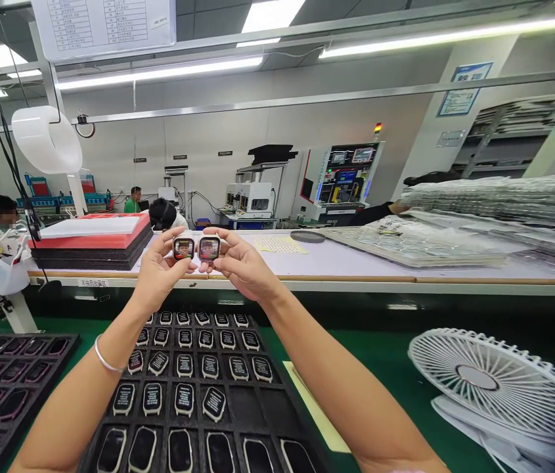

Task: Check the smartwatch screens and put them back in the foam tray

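Note:
My left hand grips a smartwatch case with a lit, colourful screen, thumb below and fingers along its edge. In my right hand is a second smartwatch case, held beside the first with its screen also facing me. Both are raised side by side above a black foam tray. Rows of similar watch cases fill most of the tray's slots, many with white text on dark screens. Two slots at the right of one row hold nothing.
A white fan stands on the green bench at right. Another black tray of dark watch cases lies at left. Foam sheets and stacked plastic trays rest on the raised shelf. A yellow sheet lies beside my right forearm.

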Motion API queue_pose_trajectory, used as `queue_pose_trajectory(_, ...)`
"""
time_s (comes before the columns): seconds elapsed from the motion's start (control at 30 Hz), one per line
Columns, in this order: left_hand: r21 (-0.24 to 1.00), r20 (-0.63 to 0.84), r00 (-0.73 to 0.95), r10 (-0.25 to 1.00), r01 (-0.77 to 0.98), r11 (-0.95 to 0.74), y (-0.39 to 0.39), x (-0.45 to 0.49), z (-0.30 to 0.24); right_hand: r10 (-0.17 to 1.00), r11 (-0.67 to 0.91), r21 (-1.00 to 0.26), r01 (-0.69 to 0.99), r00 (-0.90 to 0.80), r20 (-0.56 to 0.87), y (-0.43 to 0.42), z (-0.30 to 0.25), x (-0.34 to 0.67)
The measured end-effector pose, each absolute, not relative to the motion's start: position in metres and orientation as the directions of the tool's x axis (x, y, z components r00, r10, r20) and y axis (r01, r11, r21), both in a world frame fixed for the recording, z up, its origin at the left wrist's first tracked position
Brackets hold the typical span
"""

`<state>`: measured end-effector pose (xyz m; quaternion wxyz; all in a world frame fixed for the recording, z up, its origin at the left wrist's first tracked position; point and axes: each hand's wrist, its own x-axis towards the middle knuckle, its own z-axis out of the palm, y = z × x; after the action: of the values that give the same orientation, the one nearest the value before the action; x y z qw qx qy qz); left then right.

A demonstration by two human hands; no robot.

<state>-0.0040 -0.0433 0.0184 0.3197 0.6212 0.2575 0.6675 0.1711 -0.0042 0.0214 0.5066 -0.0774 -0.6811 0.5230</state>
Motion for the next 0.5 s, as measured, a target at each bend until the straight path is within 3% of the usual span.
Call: queue_pose_trajectory(0.5, 0.779, 0.622, -0.014, 0.783, -0.100, -0.620, -0.046, -0.007, 0.002, 0.655, 0.383, -0.813, -0.438, -0.492, 0.573, -0.002, 0.003, 0.168)
